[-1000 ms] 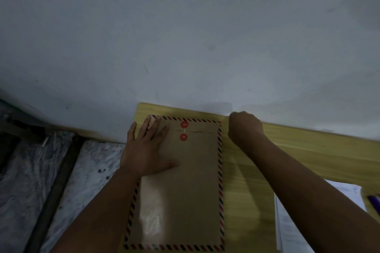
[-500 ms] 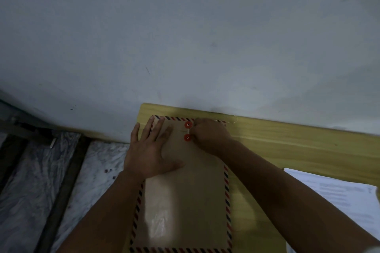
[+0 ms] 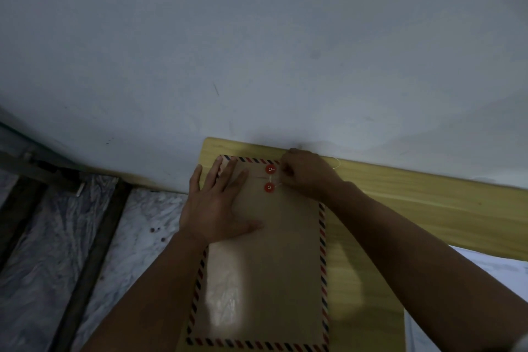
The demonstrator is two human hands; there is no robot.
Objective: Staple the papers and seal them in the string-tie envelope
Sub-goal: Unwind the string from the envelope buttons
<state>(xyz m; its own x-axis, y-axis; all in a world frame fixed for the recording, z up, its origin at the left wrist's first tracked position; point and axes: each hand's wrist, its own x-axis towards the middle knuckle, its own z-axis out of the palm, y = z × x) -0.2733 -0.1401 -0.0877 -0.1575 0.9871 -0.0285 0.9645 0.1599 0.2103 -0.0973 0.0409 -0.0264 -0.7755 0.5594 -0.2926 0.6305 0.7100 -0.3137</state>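
A brown envelope (image 3: 265, 271) with a red-and-blue striped border lies flat on the yellow wooden table (image 3: 428, 203), its flap end toward the wall. Two red string-tie buttons (image 3: 269, 178) sit near its top edge. My left hand (image 3: 218, 203) presses flat on the upper left of the envelope, fingers spread. My right hand (image 3: 307, 173) is curled just right of the buttons and pinches the thin pale string (image 3: 334, 164), which runs from the buttons and loops out past my knuckles toward the wall.
A grey wall (image 3: 285, 51) rises directly behind the table. White printed sheets (image 3: 500, 268) lie at the right edge of the table. To the left, below the table, are a marbled floor (image 3: 137, 237) and dark rails (image 3: 94, 254).
My right hand came in from the right side of the envelope to the red buttons and now pinches the string beside them. My left hand stayed pressed on the envelope.
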